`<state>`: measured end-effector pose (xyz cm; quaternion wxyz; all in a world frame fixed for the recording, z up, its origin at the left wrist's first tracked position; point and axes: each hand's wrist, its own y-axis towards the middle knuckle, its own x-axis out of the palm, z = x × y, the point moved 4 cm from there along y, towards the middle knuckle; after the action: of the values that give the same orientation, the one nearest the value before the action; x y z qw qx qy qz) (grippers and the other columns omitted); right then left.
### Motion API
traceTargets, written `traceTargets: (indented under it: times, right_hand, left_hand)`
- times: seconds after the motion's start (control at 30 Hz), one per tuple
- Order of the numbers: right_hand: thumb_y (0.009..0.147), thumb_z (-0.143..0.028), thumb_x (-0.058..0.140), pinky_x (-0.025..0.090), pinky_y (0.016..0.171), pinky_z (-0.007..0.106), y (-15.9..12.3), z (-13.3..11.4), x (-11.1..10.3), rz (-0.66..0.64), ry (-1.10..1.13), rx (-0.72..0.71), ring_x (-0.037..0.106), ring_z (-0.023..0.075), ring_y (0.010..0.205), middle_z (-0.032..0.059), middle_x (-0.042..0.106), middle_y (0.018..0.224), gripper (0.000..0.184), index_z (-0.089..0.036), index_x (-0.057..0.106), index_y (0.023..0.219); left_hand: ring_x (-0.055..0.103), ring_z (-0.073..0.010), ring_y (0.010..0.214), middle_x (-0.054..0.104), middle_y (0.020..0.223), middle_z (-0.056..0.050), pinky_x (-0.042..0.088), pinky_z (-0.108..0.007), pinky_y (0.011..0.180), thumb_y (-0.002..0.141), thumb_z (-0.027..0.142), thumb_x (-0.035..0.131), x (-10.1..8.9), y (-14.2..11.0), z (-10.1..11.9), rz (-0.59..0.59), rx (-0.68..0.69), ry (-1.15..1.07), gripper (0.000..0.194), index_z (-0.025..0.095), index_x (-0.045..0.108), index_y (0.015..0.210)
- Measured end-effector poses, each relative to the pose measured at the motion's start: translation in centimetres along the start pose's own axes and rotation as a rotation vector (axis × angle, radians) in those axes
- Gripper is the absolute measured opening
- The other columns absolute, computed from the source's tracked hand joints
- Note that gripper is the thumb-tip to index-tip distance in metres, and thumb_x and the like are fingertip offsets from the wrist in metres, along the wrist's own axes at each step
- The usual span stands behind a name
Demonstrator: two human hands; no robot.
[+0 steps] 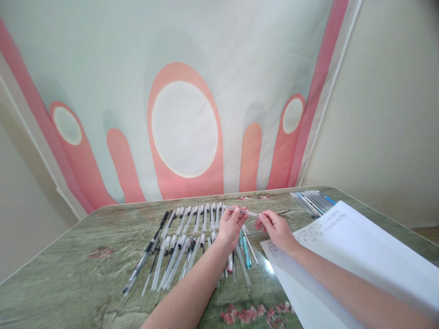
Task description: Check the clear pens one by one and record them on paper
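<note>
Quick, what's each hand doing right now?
Left hand: closed, holding a slim clear pen.
Right hand: closed, fingertips on the same pen's right end.

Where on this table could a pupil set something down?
The widest bare patch of table lies between its left edge and the two rows of pens. A smaller one, beyond the right hand, sits between the far row and the pen bundle. The middle, around the left hand, is crowded with pens; white paper covers much of the right.

Domestic-looking room, printed hanging, flower-patterned table
</note>
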<state>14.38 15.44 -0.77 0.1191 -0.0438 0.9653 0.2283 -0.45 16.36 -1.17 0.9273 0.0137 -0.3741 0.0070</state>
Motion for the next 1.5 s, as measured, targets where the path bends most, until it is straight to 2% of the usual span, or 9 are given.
traceTargets:
  times: [0.2, 0.37, 0.43, 0.6, 0.77, 0.87, 1.03, 1.33, 1.5]
  right_hand:
    - [0.085, -0.052, 0.033, 0.043, 0.042, 0.025, 0.1, 1.0, 0.0, -0.040, -0.001, 0.149, 0.055, 0.0140, 0.042, -0.0007, 0.059, 0.054, 0.041, -0.019, 0.052, 0.071]
    - [0.086, -0.047, 0.035, 0.045, 0.052, 0.027, 0.2, 0.3, -0.1, -0.023, -0.073, 0.045, 0.059, 0.0159, 0.060, 0.0032, 0.063, 0.078, 0.030, -0.021, 0.049, 0.091]
    - [0.086, -0.044, 0.036, 0.044, 0.055, 0.027, 0.2, 0.0, -0.2, -0.026, -0.167, 0.002, 0.058, 0.0165, 0.064, 0.0026, 0.062, 0.077, 0.027, -0.022, 0.047, 0.095]
    - [0.089, -0.040, 0.032, 0.042, 0.060, 0.028, 0.1, -0.2, -0.2, -0.051, -0.302, -0.052, 0.054, 0.0150, 0.061, 0.0006, 0.058, 0.069, 0.026, -0.022, 0.049, 0.081]
    - [0.090, -0.044, 0.024, 0.041, 0.053, 0.026, 0.2, 0.7, 0.2, -0.116, -0.131, 0.068, 0.051, 0.0133, 0.050, -0.0011, 0.054, 0.054, 0.040, -0.021, 0.047, 0.066]
    - [0.090, -0.045, 0.025, 0.042, 0.051, 0.026, 0.2, 0.8, 0.2, -0.101, -0.059, 0.094, 0.051, 0.0138, 0.051, -0.0010, 0.055, 0.056, 0.038, -0.021, 0.048, 0.071]
    - [0.088, -0.042, 0.034, 0.042, 0.057, 0.027, 0.2, -0.1, -0.2, -0.037, -0.139, -0.007, 0.055, 0.0157, 0.063, 0.0007, 0.057, 0.071, 0.024, -0.022, 0.045, 0.091]
    - [0.091, -0.040, 0.023, 0.039, 0.058, 0.027, 0.2, 0.4, -0.1, -0.093, -0.240, 0.025, 0.051, 0.0145, 0.051, -0.0018, 0.052, 0.050, 0.039, -0.022, 0.044, 0.064]
    - [0.090, -0.041, 0.028, 0.039, 0.059, 0.026, 0.2, -0.1, -0.6, -0.028, -0.257, -0.006, 0.053, 0.0151, 0.058, -0.0005, 0.057, 0.061, 0.032, -0.021, 0.048, 0.075]
  left_hand:
    - [0.061, -0.0139, 0.084, 0.064, 0.088, -0.007, 0.045, -0.030, 0.084, 0.075, 0.018, 0.060, 0.3, 0.0, -0.1, -0.038, -0.022, 0.002, 0.015, 0.015, 0.049, 0.085]
    - [0.062, -0.0140, 0.085, 0.064, 0.087, -0.007, 0.044, -0.030, 0.086, 0.077, 0.016, 0.059, 0.0, 0.1, 0.1, 0.004, -0.013, -0.036, 0.013, 0.015, 0.049, 0.085]
    - [0.062, -0.0137, 0.085, 0.064, 0.087, -0.007, 0.044, -0.031, 0.086, 0.076, 0.017, 0.059, 0.0, 0.1, 0.1, 0.004, -0.016, -0.039, 0.013, 0.015, 0.049, 0.085]
    - [0.061, -0.0132, 0.084, 0.064, 0.087, -0.006, 0.043, -0.032, 0.088, 0.075, 0.018, 0.061, 0.2, -0.1, 0.1, -0.026, -0.007, -0.014, 0.016, 0.015, 0.049, 0.084]
    - [0.061, -0.0133, 0.085, 0.063, 0.088, -0.006, 0.043, -0.034, 0.089, 0.076, 0.018, 0.059, 0.5, -0.2, 0.1, -0.053, 0.003, 0.010, 0.015, 0.015, 0.048, 0.086]
    - [0.061, -0.0134, 0.085, 0.063, 0.088, -0.006, 0.042, -0.033, 0.089, 0.076, 0.017, 0.059, 0.5, -0.1, 0.2, -0.040, 0.017, 0.005, 0.015, 0.015, 0.048, 0.086]
    - [0.061, -0.0135, 0.086, 0.063, 0.088, -0.007, 0.043, -0.032, 0.088, 0.077, 0.017, 0.058, 0.3, 0.0, 0.3, -0.025, 0.023, -0.001, 0.013, 0.015, 0.047, 0.085]
    - [0.061, -0.0133, 0.084, 0.063, 0.088, -0.006, 0.043, -0.033, 0.087, 0.077, 0.018, 0.058, 0.9, -0.4, 0.0, -0.049, 0.028, 0.043, 0.015, 0.015, 0.048, 0.087]
    - [0.061, -0.0139, 0.085, 0.063, 0.088, -0.007, 0.044, -0.032, 0.086, 0.077, 0.019, 0.058, 0.5, -0.2, 0.0, -0.022, 0.035, 0.014, 0.015, 0.015, 0.048, 0.087]
